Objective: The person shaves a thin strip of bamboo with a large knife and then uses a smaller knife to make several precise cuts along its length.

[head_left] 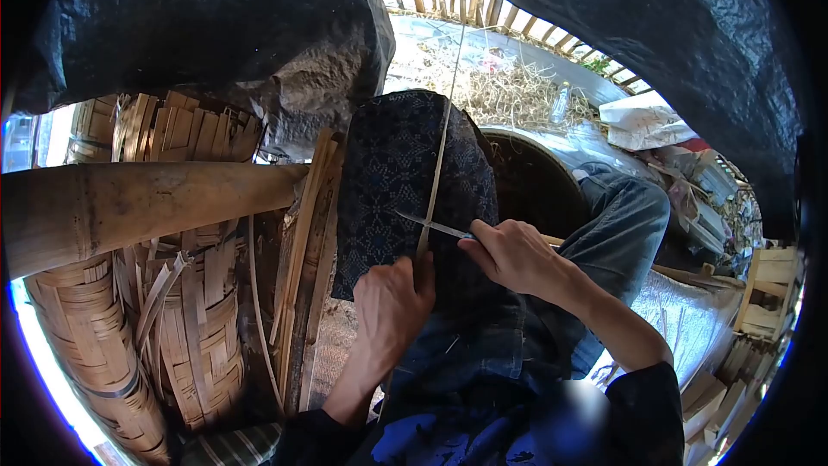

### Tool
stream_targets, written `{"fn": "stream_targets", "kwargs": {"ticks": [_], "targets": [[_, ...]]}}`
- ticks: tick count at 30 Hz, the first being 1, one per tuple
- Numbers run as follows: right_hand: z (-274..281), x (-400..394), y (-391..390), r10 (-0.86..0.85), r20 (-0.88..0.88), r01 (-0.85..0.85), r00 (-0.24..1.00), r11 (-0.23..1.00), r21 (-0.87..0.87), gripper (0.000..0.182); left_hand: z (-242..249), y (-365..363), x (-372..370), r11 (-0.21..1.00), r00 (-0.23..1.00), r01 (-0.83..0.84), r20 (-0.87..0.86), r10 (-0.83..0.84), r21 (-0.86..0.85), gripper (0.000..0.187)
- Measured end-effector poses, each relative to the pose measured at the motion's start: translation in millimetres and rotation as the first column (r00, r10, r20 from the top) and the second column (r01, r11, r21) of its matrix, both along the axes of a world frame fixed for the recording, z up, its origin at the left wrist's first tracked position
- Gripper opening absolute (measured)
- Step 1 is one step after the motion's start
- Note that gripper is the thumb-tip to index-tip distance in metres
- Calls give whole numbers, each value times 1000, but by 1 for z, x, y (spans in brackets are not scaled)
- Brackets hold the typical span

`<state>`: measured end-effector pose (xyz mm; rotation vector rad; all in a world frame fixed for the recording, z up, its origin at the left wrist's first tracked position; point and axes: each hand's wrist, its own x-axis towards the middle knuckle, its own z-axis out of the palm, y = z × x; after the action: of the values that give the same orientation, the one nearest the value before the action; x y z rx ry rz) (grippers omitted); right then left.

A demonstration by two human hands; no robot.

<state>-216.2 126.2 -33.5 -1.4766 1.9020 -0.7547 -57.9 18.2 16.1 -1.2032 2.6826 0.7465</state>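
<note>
A long thin bamboo strip (442, 142) runs from the far opening down over my knee, which is covered by a dark patterned cloth (388, 155). My left hand (390, 304) is closed around the strip's near end, thumb pointing up along it. In my right hand (517, 261) is a knife (444, 228), gripped close to the blade. The blade points left and crosses the strip just beyond my left hand, over the cloth. Part of the knife's handle shows behind my right hand; the rest is hidden in the fist.
At left stand woven bamboo rolls (95, 336) and a thick bamboo pole (155, 207). Split bamboo slats (310, 233) lean beside my knee. A dark round container (535, 177) sits beyond my right leg. Bamboo shavings (500, 91) litter the ground ahead. Dark sheeting (207, 26) hangs overhead.
</note>
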Motion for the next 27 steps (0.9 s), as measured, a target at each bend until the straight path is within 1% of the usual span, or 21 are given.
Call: {"fn": "stream_targets", "kwargs": {"ticks": [2, 4, 5, 8, 9, 10, 11, 13, 15, 17, 21, 24, 26, 27], "targets": [[5, 0, 1, -19, 15, 19, 1000, 1000, 12, 40, 0, -5, 3, 1000, 999, 28, 21, -28, 6, 47], [1, 0, 1, -8, 22, 8, 1000, 1000, 11, 40, -5, -9, 7, 995, 997, 21, 67, -28, 101, 52], [0, 0, 1, 1, 31, -1, 1000, 1000, 6, 39, -8, -9, 8, 995, 997, 21, 66, -27, 100, 52], [-1, 3, 0, 17, -13, -17, 1000, 1000, 7, 39, -13, -8, 12, 997, 999, 33, 28, -35, 76, 53], [-1, 5, 0, 19, -12, -19, 1000, 1000, 7, 39, -13, -7, 11, 997, 998, 60, 13, -61, 50, 53], [-1, 6, 0, 21, -62, -20, 998, 1000, 20, 39, -13, -5, 10, 996, 996, 89, -3, -89, 24, 52], [-1, 7, -1, 22, -113, -18, 993, 999, 33, 40, -15, -3, 10, 996, 996, 91, -4, -91, 24, 52], [-3, 10, -1, 28, -131, -21, 991, 998, 57, 40, -21, 4, 12, 996, 995, 68, -73, -72, -61, 52], [-6, 13, 2, 34, -153, -21, 988, 996, 86, 40, -28, 9, 14, 996, 995, 59, -78, -64, -63, 51], [-12, 14, 3, 29, -212, -14, 977, 998, 69, 41, -32, 11, 13, 996, 995, 48, -88, -54, -73, 50], [-16, 15, 2, -7, -198, 18, 980, 998, 54, 41, -35, 14, 14, 996, 996, 23, -82, -30, -85, 50], [-19, 26, 3, -11, -245, 39, 969, 993, 108, 42, -32, 18, 12, 995, 996, 18, -88, -27, -99, 48], [-21, 28, 0, -41, -165, 70, 985, 982, 176, 38, -33, 18, 11, 993, 995, 13, -97, -25, -116, 47], [-21, 27, -1, -41, -166, 71, 985, 982, 177, 38, -35, 18, 12, 991, 995, 17, -98, -30, -136, 46]]}}
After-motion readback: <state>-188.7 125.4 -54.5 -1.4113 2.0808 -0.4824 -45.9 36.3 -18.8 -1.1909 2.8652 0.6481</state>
